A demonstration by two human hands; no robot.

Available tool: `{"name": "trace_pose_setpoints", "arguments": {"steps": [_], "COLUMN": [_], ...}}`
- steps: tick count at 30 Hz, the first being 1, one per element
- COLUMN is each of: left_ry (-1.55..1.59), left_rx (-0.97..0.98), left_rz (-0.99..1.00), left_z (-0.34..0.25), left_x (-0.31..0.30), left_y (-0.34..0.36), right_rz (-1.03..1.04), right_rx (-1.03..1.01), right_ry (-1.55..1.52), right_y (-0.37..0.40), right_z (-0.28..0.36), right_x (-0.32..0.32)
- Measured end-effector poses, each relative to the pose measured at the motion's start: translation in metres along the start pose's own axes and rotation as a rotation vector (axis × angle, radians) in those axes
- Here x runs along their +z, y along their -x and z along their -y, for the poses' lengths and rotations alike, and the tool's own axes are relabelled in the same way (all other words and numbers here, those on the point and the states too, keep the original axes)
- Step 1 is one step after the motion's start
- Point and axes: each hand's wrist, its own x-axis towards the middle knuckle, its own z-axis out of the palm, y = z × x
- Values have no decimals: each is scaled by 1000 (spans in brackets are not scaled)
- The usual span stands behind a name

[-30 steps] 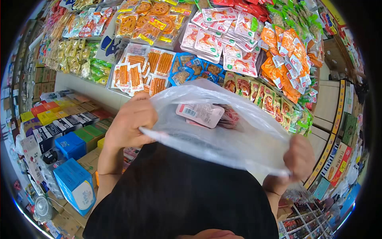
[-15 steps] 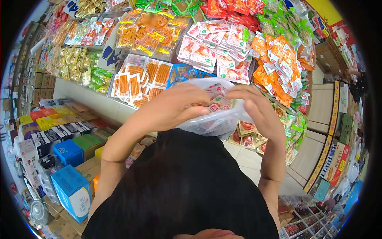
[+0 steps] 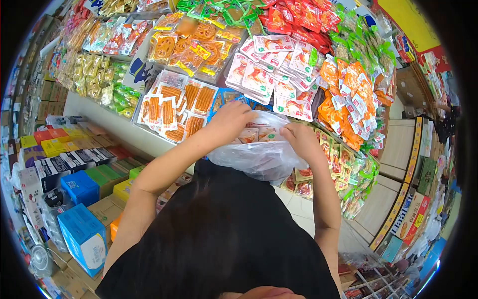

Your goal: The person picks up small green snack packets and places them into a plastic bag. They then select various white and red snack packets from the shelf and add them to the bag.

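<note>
Between my hands a translucent white plastic bag (image 3: 259, 159) hangs against the front of the snack display, with several small red-and-white packets (image 3: 254, 134) inside. My left hand (image 3: 231, 120) is closed on the bag's left rim, fingertips partly hidden. On the right rim, my right hand (image 3: 299, 141) pinches the plastic between thumb and fingers. Just beyond the bag lie blue-edged packets (image 3: 224, 98), white-and-red packets (image 3: 256, 79) and packs of brown sticks (image 3: 169, 110).
Orange packets (image 3: 348, 99) are piled at the right, lotus-slice packs (image 3: 204, 52) farther back. Lower left stand stacked cartons, including a blue box (image 3: 82, 236) and a small fan (image 3: 41, 259). A shelf with a yellow edge (image 3: 398, 209) runs along the right.
My hands have gone from arched over the bag's mouth to gripping its rims. The bag has moved slightly down and left, and its opening looks flatter.
</note>
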Motion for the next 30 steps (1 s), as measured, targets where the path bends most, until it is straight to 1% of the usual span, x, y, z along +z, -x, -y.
{"name": "trace_pose_setpoints", "arguments": {"steps": [1,3,4,6,10,12,13,15,16,18,19,20,21,22,24,25,30], "left_ry": [2,61,66,89,140,196,200,313,318,346,350,356,363,369,388,391,339], "left_rx": [-7,-51,-66,-82,-124,-160,-167,-137,-143,-73,-76,-125,-174,-179,-197,-197,-177], "left_rz": [-10,65,49,41,47,34,23,-91,-100,-177,-188,-92,4,-8,54,50,-123], "left_z": [5,16,19,19,16,23,28,33,34,25,22,20,18,15,7,5,-3], "left_x": [3,10,16,21,26,38,44,46,48,38,34,30,24,18,4,3,-5], "left_y": [-4,-10,-11,-13,-16,-15,-13,-7,-4,1,3,4,6,8,14,17,33], "right_rz": [5,9,19,-295,-326,-353,-347,-267,-257,-232,-217,-214,-320,-423,-424,-438,-419], "right_rx": [-7,-12,-26,-160,-212,-312,-323,-267,-229,-206,-177,-183,-263,-344,-351,-349,-343], "right_ry": [10,218,232,223,241,366,374,339,398,446,485,495,468,438,447,448,413], "right_y": [-3,-11,-16,-24,-68,-97,-105,-117,-121,-126,-130,-136,-141,-146,-144,-143,-136], "right_z": [0,8,14,44,68,68,70,79,81,80,77,68,57,46,50,52,56], "right_x": [0,-4,-8,-16,12,34,35,34,37,41,43,49,54,59,59,58,42]}}
